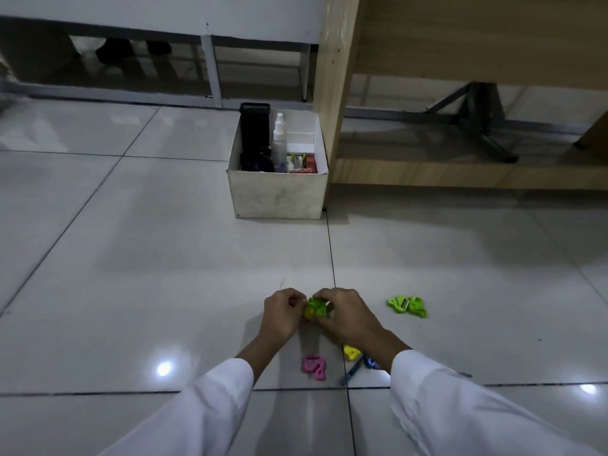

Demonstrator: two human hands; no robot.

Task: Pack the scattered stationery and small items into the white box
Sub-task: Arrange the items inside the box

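Both hands meet low on the tiled floor. My left hand [283,312] and my right hand [345,315] pinch a small green and yellow plastic item [315,307] between their fingertips. A green sharpener-like item [407,305] lies to the right of them. Nearer to me lie a pink item [314,366], a yellow item [351,352] and a blue pen [353,371], partly hidden by my right wrist. The white box [278,194] stands farther away on the floor, holding a black holder [254,130], a clear spray bottle [279,139] and small items.
A wooden desk leg [334,93] stands right beside the box, with a wooden base board [460,174] running right. A white metal frame [210,67] runs along the back. A chair base [477,120] sits under the desk. Glossy floor tiles spread left.
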